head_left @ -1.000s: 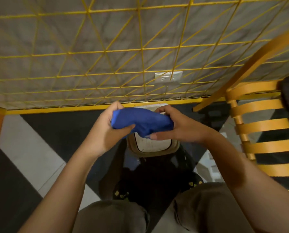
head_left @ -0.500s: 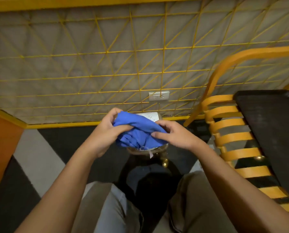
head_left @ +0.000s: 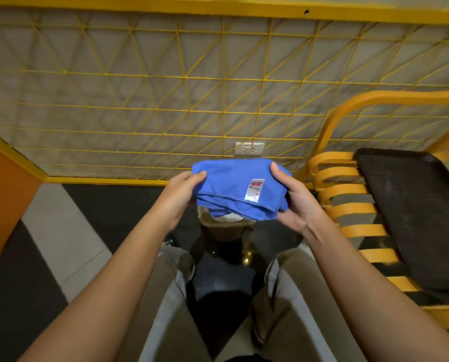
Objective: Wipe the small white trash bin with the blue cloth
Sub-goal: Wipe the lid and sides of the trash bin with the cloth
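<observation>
A blue cloth (head_left: pixel 231 186) with a white label is stretched flat between both hands at the middle of the view. My left hand (head_left: pixel 181 194) grips its left edge and my right hand (head_left: pixel 294 202) grips its right edge. The small trash bin (head_left: pixel 226 226) stands on the floor straight below the cloth, between my knees and the wall. Only its tan rim and a sliver of white inside show; the cloth hides the rest.
A yellow wire grid covers the wall (head_left: pixel 165 100) ahead, with a white power outlet (head_left: pixel 249 148) low down. A yellow slatted chair (head_left: pixel 348 194) with a black seat pad (head_left: pixel 414 218) stands at the right. An orange panel (head_left: pixel 1 199) is at the left.
The cloth went from a bunched wad to a flat folded sheet, pulled apart sideways by both hands. The view tilted up, showing more wall and chair.
</observation>
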A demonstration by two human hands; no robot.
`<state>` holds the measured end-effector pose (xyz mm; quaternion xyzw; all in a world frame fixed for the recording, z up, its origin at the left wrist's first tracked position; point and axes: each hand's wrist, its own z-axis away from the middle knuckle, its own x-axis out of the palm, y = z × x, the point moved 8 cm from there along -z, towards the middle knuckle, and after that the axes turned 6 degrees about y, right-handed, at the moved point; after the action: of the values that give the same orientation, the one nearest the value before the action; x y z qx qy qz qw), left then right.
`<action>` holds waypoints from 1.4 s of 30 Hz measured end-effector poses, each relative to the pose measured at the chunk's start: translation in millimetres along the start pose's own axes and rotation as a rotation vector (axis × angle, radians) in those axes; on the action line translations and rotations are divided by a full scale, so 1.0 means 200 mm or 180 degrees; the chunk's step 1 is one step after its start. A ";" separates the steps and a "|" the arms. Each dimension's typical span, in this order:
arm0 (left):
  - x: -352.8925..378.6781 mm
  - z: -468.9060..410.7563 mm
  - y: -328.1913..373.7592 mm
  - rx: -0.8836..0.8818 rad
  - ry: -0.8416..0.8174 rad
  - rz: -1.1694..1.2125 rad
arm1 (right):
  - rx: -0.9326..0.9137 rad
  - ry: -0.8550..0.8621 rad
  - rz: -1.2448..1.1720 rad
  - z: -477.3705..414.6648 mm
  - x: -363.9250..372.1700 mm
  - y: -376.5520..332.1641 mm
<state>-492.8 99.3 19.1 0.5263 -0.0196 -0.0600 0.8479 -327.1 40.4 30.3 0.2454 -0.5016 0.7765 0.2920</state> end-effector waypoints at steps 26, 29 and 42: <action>0.31 -0.06 -0.29 -0.0572 -0.0409 0.0868 | -0.0818 0.1757 0.2955 -0.16 -0.28 -0.02; 0.32 -0.15 -0.40 -0.0744 -0.0150 0.0734 | -0.1369 0.2075 0.3715 -0.17 -0.30 0.01; 0.43 -0.48 -0.61 -0.1043 -0.0818 0.0472 | 0.0098 0.1535 0.1823 -0.50 -0.57 0.31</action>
<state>-408.2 120.2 -135.3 0.3667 -0.1561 -0.0665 0.9147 -298.0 88.5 -122.7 -0.0905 -0.4550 0.8696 0.1690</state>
